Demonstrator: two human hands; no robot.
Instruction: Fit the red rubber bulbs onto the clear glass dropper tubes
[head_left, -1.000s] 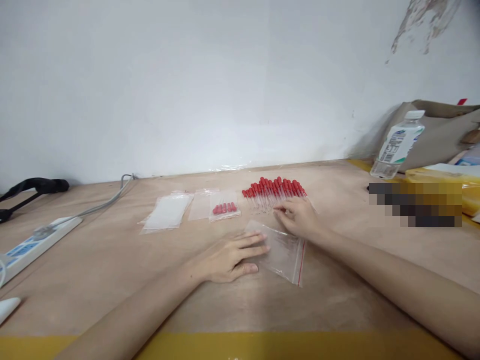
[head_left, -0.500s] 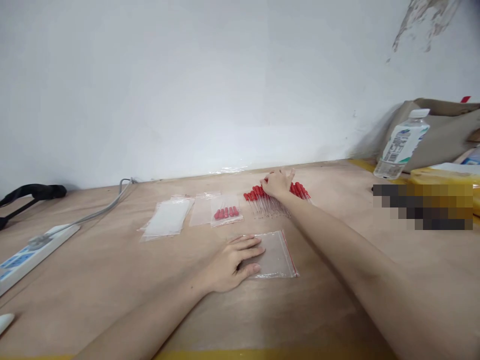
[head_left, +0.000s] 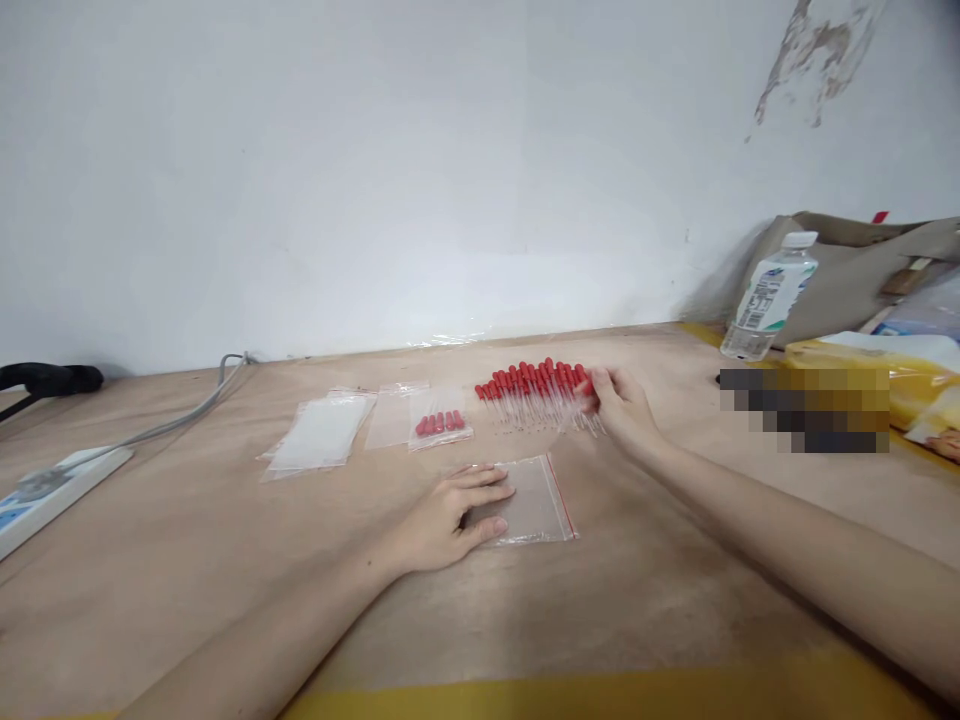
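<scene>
My left hand [head_left: 457,515] lies flat on a clear zip bag [head_left: 534,500] with a red seal line, fingers spread over its left part. Glass-like droppers with red rubber bulbs form a row [head_left: 536,385] farther back, bulbs toward the wall and thin clear tips toward me. At the right end of that row, my right hand [head_left: 619,405] has its fingers closed around a red-bulbed dropper; the fingers partly hide it. Another clear bag [head_left: 442,430] left of the row contains several red-bulbed droppers.
A stack of clear bags [head_left: 319,435] lies at left, near a white power strip [head_left: 67,495] with a grey cable [head_left: 180,415]. Back right stand a water bottle [head_left: 769,300], a grey-beige bag [head_left: 847,270] and a yellow package [head_left: 840,355]. The wall borders the table behind.
My right hand has moved from atop the droppers to the row's right end, uncovering the middle bulbs. My left hand stays on the bag. The view has shifted slightly right.
</scene>
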